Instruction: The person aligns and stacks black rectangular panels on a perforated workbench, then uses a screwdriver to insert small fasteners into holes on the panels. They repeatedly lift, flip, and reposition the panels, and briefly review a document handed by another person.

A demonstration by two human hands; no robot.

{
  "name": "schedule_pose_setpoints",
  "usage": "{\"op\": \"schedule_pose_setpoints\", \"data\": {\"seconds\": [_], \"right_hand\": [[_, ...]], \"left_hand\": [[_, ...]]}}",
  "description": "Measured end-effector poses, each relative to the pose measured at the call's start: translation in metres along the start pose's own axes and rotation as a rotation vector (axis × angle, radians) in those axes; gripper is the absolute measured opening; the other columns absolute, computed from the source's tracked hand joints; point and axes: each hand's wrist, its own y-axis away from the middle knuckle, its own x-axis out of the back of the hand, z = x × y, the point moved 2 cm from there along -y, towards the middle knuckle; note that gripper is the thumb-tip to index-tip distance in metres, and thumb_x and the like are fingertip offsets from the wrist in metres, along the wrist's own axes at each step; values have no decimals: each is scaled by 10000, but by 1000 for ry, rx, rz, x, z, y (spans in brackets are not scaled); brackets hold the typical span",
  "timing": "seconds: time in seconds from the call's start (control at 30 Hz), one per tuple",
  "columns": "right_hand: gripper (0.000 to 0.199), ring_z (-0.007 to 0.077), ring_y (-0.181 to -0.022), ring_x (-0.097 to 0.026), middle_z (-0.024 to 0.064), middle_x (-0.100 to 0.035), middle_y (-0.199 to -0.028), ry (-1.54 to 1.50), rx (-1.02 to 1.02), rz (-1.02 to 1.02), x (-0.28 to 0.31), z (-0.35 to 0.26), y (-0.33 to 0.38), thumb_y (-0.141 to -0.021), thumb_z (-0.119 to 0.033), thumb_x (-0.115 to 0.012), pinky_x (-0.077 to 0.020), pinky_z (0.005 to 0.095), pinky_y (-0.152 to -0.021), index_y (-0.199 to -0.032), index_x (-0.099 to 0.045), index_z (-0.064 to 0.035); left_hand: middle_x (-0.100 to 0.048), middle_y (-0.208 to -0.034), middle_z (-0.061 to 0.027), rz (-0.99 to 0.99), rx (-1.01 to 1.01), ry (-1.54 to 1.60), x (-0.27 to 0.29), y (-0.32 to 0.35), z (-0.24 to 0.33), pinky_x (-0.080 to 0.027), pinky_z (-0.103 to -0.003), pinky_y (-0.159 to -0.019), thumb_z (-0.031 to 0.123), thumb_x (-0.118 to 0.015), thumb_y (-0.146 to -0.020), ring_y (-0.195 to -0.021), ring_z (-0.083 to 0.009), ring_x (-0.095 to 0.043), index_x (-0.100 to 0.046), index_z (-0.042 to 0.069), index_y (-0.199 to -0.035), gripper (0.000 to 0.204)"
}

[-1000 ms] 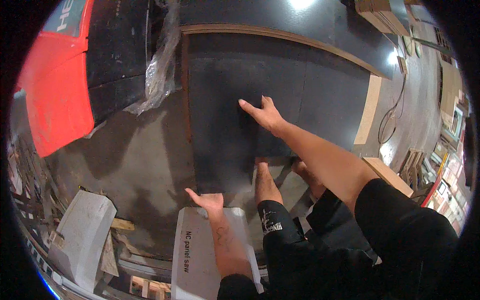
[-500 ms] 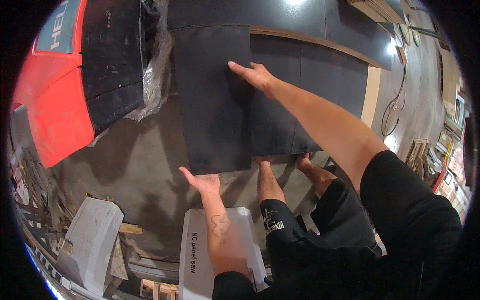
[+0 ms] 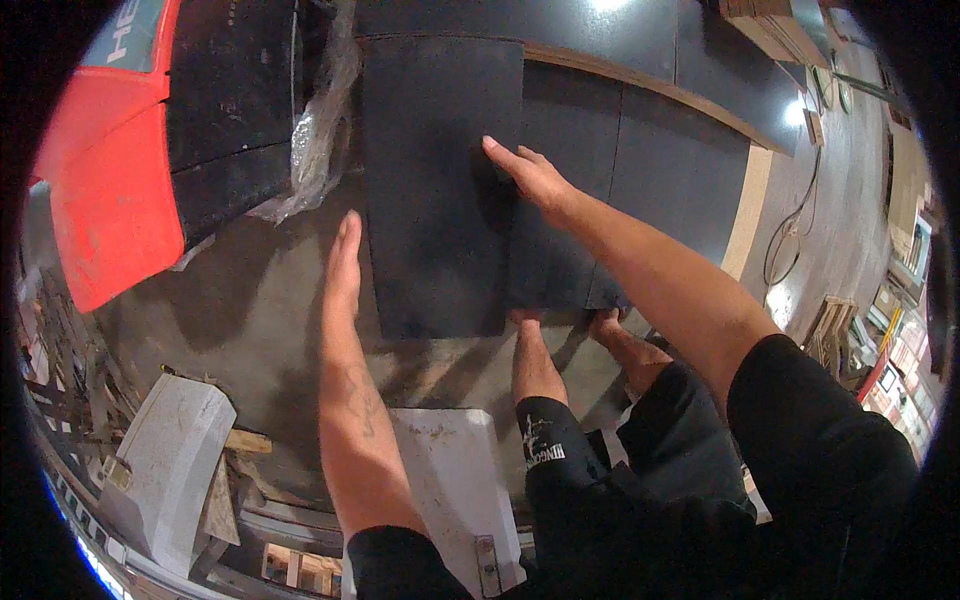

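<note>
The dark panel (image 3: 440, 205) lies in front of the person, its long sides running away from the body, at the left end of a row of similar dark boards (image 3: 660, 200). Its far end reaches the brown layered edge of a further stack (image 3: 590, 45), and its near end comes closer to the person than the neighbouring boards do.

The left hand (image 3: 345, 268) stands on edge just beside the panel's left side, fingers straight, held together and pointing away, with nothing in its hold; whether it touches the panel cannot be told. The right hand (image 3: 538, 182) is at the panel's right edge, the thumb stretched forward over the dark surface. Its other fingers are partly hidden, so whether they grip the edge cannot be told.

To the left, crumpled clear plastic film (image 3: 315, 155) hangs beside a black and red machine (image 3: 115, 225). A pale grey cover (image 3: 450, 455) lies below, between the left forearm and the person's legs (image 3: 533, 365). To the right, a pale strip (image 3: 750, 205) borders the boards, and a dark cable (image 3: 793, 250) curls on the floor (image 3: 835, 215).
</note>
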Motion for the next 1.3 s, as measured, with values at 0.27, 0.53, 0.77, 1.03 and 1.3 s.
{"op": "schedule_pose_setpoints", "data": {"seconds": [0.27, 0.53, 0.77, 1.03, 1.3], "right_hand": [[1413, 447, -1585, -194, 305, -180, -1704, -5, -143, -97, -4, -10, -6, -788, -832, -697, -211, 515, -1282, -1650, -51, 83], [1395, 400, -1593, -205, 259, -106, -1726, 68, -129, -100, 4, -12, 4, -739, -841, -720, -247, 531, -1273, -1646, -181, 71], [1340, 402, -1578, -253, 280, -180, -1705, 51, -65, -146, 12, -5, 5, -787, -815, -699, -270, 496, -1268, -1635, -189, 89], [1180, 382, -1448, -488, 309, -499, -1539, 152, -35, -294, 12, 102, 32, -832, -740, -741, -380, 407, -1204, -1515, -403, 160], [1321, 446, -1511, -367, 323, -314, -1625, 76, -274, -300, -63, 182, 108, -770, -771, -753, -347, 443, -1237, -1595, -248, 129]], "left_hand": [[-288, -1722, -150, -82, -50, -81, -57, -28, 72, -168, -389, -1286, 757, -602, -935, -1587, -265, -261, -327, -31, -1625, 1083], [-270, -1724, -129, 67, -31, -48, -60, -29, 74, -235, -407, -1274, 681, -635, -956, -1563, -269, -297, -262, -14, -1653, 1052], [-248, -1736, -122, -32, 2, -23, -61, -40, 70, -174, -393, -1289, 708, -615, -956, -1589, -255, -237, -259, -23, -1650, 1070], [-236, -1738, -132, -56, 175, -34, -33, 16, -1, -194, -426, -1292, 759, -539, -969, -1587, -282, -261, -189, -14, -1666, 1098], [-281, -1721, -113, -46, 242, 114, -22, 83, -72, -259, -447, -1275, 701, -445, -1042, -1565, -295, -313, -223, 46, -1669, 933]]}}
